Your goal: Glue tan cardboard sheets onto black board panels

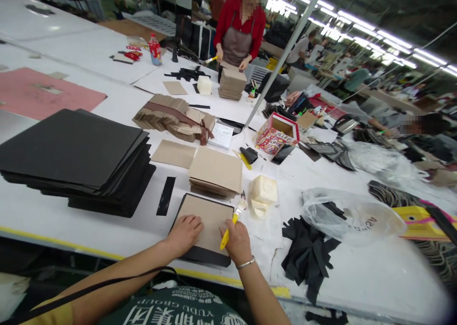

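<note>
So the board (210, 218) is on a slightly bigger black sheet (207, 255), right at the near edge of the surface (107, 229), straight in front of the worker. Left hand (185, 230) has its fingers laid flat on it, around 9 o'clock, not gripping. Right hand (236, 241) has its fingers wrapped round a yellow brush (234, 220), bristles toward 1.

I'd guess the board's light and stiff like thick card, not really fragile, though corners could ding. The sheet looks bendier and maybe a bit slick. I'd take both by opposite edges, 9 and 3, and stay off the middle.

Surface is white and pretty busy: tan stack (216, 167) at 12, white tub (263, 194) at 2, black strips (310, 248) just past 3, big black pile (71, 144) near 10. Co-worker (237, 34) in red toward 12, also brush in hand. Big workshop, tube lights (364, 28) overhead.
</note>
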